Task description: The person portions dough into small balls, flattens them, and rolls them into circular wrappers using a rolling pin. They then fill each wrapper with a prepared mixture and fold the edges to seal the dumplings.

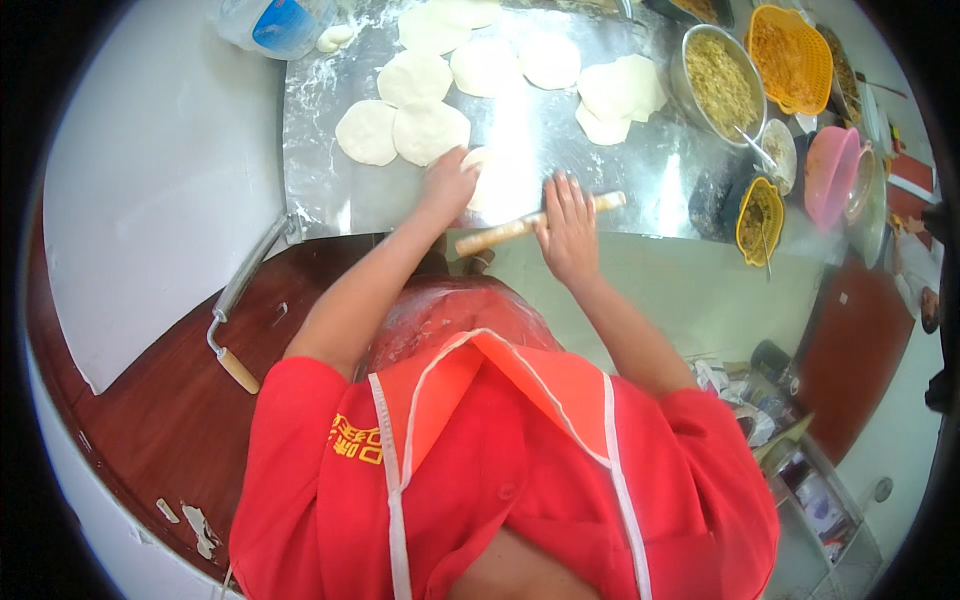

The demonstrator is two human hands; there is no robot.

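My left hand [448, 186] pinches the edge of a small dough round [480, 196], partly washed out by glare on the metal tabletop [375, 202]. Over a wooden rolling pin [495, 235] lies my right hand [568, 229], its palm on the pin and its fingers stretched forward. The pin is tilted, and its left end juts past the table's front edge. Just beyond my left hand are flattened dough rounds [431, 133], some overlapping. Farther right sits an overlapping pile of dough rounds [619, 94].
At right stand a metal bowl of chopped filling [718, 82] with a spoon, a yellow basket of orange food [791, 60], a smaller yellow basket [760, 217] and a pink basin [831, 176]. A plastic container [281, 26] is at the back left. A crank handle [238, 371] projects at left.
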